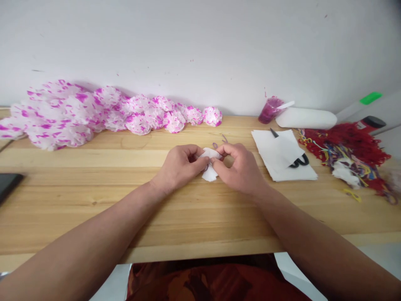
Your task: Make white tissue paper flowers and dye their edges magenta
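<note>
Between my two hands is a small piece of white tissue paper [209, 173], gathered at its middle and fanning out above and below my fingers. My left hand [184, 165] pinches it from the left, thumb and fingertips closed on the gathered part. From the right, my right hand [238, 167] pinches the same spot. A short piece of purplish yarn [214, 145] shows just behind the paper; its lower part is hidden by my fingers, so I cannot tell how far it runs round the paper.
Pink-spotted white paper flowers [138, 113] line the wall. At right are a stack of white tissue sheets [272, 163], black-handled scissors [302, 161] partly under a sheet, a cup of magenta liquid [269, 110], a white roll [307, 118] and tangled yarn [351, 146]. A dark flat object [9, 184] lies left.
</note>
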The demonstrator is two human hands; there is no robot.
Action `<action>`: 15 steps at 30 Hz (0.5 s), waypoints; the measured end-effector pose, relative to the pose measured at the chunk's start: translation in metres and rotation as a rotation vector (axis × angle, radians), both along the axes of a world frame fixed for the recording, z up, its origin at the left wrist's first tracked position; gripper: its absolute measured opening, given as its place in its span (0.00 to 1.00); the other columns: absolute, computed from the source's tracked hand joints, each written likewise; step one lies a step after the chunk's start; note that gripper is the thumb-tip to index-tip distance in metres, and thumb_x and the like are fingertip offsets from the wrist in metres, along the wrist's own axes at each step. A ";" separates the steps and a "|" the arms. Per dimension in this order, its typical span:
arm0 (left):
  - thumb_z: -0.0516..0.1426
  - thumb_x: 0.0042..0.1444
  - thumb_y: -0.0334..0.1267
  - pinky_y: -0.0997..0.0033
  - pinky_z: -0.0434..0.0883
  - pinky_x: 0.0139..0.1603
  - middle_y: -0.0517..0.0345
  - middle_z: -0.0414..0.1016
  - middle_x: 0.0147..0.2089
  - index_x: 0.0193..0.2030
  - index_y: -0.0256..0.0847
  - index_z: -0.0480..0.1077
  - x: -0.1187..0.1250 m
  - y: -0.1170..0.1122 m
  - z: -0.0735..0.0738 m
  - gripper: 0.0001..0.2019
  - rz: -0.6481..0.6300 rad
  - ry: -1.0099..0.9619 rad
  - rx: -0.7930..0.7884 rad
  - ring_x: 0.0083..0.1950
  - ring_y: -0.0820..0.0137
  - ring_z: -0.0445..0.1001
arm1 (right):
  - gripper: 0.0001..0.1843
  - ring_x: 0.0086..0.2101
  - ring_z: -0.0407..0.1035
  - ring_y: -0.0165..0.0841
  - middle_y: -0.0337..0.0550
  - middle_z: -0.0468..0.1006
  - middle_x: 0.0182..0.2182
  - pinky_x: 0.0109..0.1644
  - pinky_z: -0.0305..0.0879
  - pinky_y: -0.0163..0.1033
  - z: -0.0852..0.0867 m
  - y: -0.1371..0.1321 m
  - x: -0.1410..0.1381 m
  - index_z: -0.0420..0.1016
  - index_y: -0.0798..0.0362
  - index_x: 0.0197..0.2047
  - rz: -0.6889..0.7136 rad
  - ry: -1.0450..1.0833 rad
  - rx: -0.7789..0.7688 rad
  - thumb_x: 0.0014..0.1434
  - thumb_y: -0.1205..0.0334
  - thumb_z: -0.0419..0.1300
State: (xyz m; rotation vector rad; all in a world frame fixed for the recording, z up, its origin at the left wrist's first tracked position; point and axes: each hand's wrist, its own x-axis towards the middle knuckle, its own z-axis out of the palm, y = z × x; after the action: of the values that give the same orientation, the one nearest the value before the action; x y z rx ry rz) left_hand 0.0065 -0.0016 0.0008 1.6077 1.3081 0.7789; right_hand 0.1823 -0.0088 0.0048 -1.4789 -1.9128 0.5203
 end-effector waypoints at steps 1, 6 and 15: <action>0.59 0.56 0.44 0.73 0.62 0.26 0.59 0.75 0.26 0.30 0.38 0.72 0.000 0.000 -0.001 0.11 -0.002 0.005 0.009 0.27 0.72 0.70 | 0.03 0.38 0.70 0.40 0.38 0.79 0.29 0.48 0.61 0.46 0.000 0.000 0.000 0.72 0.50 0.28 0.003 -0.008 0.010 0.53 0.65 0.61; 0.59 0.55 0.42 0.73 0.64 0.27 0.59 0.76 0.27 0.31 0.39 0.72 -0.001 0.001 -0.004 0.09 -0.016 0.019 0.043 0.28 0.70 0.71 | 0.05 0.37 0.70 0.38 0.37 0.78 0.28 0.47 0.61 0.45 0.000 0.001 0.001 0.70 0.50 0.26 0.016 0.011 0.003 0.53 0.66 0.61; 0.58 0.55 0.42 0.73 0.62 0.26 0.59 0.75 0.28 0.32 0.39 0.73 -0.001 -0.001 -0.002 0.09 -0.024 0.046 0.071 0.28 0.71 0.70 | 0.04 0.37 0.70 0.38 0.37 0.78 0.29 0.47 0.61 0.46 0.000 0.001 0.001 0.70 0.49 0.27 0.029 0.014 0.000 0.53 0.65 0.61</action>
State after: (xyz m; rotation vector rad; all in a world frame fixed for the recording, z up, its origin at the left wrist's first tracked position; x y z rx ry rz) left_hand 0.0056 -0.0022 -0.0016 1.7037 1.3046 0.7860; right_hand 0.1836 -0.0082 0.0053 -1.4457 -1.9263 0.5417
